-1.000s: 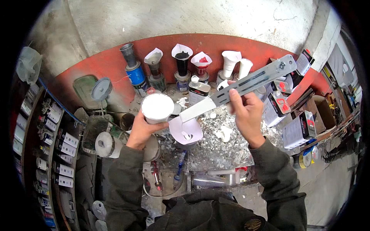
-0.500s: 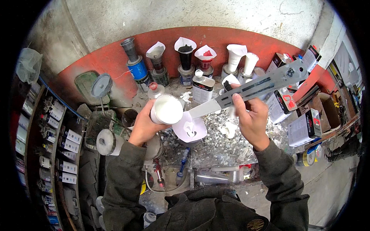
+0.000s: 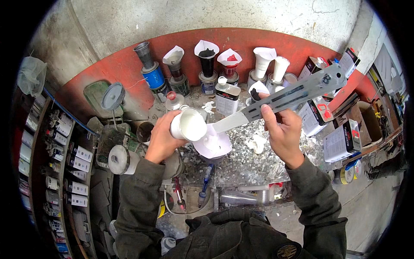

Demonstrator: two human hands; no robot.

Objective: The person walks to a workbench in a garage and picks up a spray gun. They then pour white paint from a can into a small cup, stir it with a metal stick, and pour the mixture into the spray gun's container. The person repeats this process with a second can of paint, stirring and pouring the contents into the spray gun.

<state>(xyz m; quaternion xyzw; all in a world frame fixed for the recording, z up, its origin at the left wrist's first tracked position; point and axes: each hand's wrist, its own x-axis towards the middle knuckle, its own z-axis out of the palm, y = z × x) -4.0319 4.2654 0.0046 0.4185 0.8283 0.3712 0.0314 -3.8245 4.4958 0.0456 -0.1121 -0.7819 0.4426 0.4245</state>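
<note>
Grasping long slotted grey metal strip (image 3: pixel 308 88) in right grip (image 3: pixel 280 134), white plastic cup (image 3: pixel 177 126) in left grip (image 3: pixel 163 137). Held tilted toward white paper funnel (image 3: pixel 219 150), just right of nearer left grip!

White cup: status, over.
Left hand gripping white cup, tilted toward paper funnel. Right hand holding slotted stick angled toward funnel. White-capped can beyond, not between.

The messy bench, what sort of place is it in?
Likely a paint workshop: a splattered bench, paper-topped cups on cans, and a cup of white liquid in the left hand.
</note>
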